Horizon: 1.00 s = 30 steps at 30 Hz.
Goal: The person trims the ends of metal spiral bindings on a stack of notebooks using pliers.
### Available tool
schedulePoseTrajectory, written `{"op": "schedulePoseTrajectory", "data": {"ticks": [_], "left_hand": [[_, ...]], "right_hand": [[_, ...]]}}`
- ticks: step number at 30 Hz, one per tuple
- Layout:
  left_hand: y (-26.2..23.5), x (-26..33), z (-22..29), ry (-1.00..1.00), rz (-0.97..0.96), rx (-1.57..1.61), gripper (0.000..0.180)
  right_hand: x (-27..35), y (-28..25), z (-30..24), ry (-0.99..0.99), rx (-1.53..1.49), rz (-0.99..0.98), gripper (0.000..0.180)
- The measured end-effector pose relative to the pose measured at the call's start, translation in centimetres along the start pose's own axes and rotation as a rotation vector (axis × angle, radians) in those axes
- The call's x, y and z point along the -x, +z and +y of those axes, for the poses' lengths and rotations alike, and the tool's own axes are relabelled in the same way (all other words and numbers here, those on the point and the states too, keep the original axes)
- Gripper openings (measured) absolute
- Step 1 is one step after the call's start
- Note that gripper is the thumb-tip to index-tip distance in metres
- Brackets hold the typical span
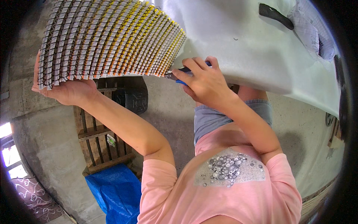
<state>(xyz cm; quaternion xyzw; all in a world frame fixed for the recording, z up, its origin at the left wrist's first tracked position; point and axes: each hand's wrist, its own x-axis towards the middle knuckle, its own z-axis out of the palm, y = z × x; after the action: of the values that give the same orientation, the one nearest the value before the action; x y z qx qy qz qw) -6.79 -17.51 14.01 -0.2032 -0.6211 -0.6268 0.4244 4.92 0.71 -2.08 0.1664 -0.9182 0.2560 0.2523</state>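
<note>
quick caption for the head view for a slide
Left hand props a woven striped mat while right hand works a blue-handled tool at its edge.

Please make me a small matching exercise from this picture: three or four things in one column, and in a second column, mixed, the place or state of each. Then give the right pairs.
Things:
1. woven mat
2. blue-handled tool
3. blue tarp
4. wooden pallet

Places or states:
A. on the floor, at the lower edge of the picture
B. gripped in the right hand
C. resting on the left hand, over the white table edge
D. on the concrete floor, under the left forearm

Pairs: 1-C, 2-B, 3-A, 4-D
</note>
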Motion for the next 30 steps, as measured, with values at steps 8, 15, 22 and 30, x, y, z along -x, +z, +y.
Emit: {"op": "schedulePoseTrajectory", "data": {"ticks": [8, 15, 22, 30], "left_hand": [[0.0, 0.5, 0.2, -0.030, 0.108, -0.117, 0.064], [-0.1, 0.2, -0.2, 0.019, 0.055, -0.011, 0.066], [-0.4, -0.4, 0.1, 0.014, -0.024, 0.042, 0.057], [-0.5, -0.5, -0.2, 0.015, -0.014, 0.102, 0.058]], "right_hand": [[0.0, 0.1, 0.2, -0.015, -0.020, -0.029, 0.026], [-3.2, -2.7, -0.7, 0.273, -0.234, -0.460, 0.023], [-3.4, -3.2, -0.4, 0.450, -0.336, -0.569, 0.025], [0.5, -0.7, -1.5, 0.112, 0.020, -0.009, 0.020]]}}
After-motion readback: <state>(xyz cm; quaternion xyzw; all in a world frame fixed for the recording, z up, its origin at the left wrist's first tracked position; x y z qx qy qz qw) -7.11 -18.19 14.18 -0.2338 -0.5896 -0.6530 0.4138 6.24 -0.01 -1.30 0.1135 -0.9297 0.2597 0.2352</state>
